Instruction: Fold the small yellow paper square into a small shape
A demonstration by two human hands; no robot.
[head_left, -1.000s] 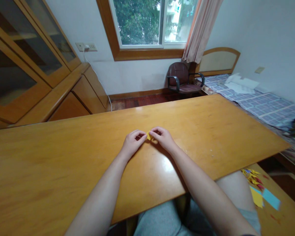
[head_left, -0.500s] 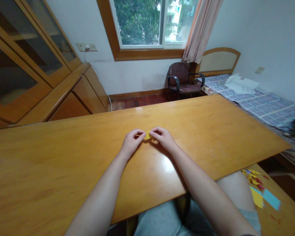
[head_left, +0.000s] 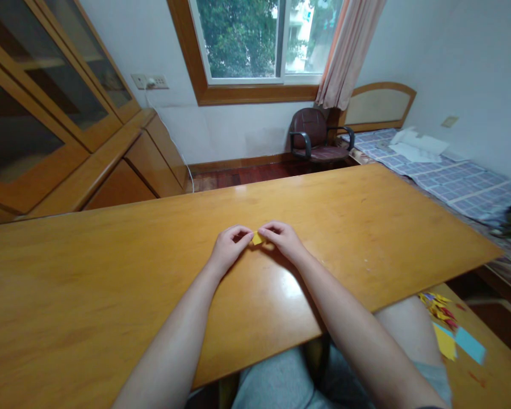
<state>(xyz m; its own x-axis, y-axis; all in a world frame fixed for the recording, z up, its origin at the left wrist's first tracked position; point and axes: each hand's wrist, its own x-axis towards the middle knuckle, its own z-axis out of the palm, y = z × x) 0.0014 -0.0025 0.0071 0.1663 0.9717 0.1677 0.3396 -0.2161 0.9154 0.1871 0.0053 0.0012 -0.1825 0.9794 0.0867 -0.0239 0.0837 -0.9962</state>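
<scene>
A small folded piece of yellow paper (head_left: 257,239) sits between my two hands, just above the wooden table (head_left: 111,272). My left hand (head_left: 229,248) pinches its left side with curled fingers. My right hand (head_left: 282,239) pinches its right side, fingers also curled. Both hands rest near the middle of the table. Most of the paper is hidden by my fingertips.
A low wooden surface at lower right holds yellow and blue paper sheets (head_left: 455,341) and a heap of small folded coloured pieces (head_left: 438,308). A dark chair (head_left: 315,136) stands under the window. A bed (head_left: 443,176) runs along the right; cabinets (head_left: 46,113) line the left.
My fingers have shifted slightly on the yellow paper, working its fold; the hands stay in the same place.
</scene>
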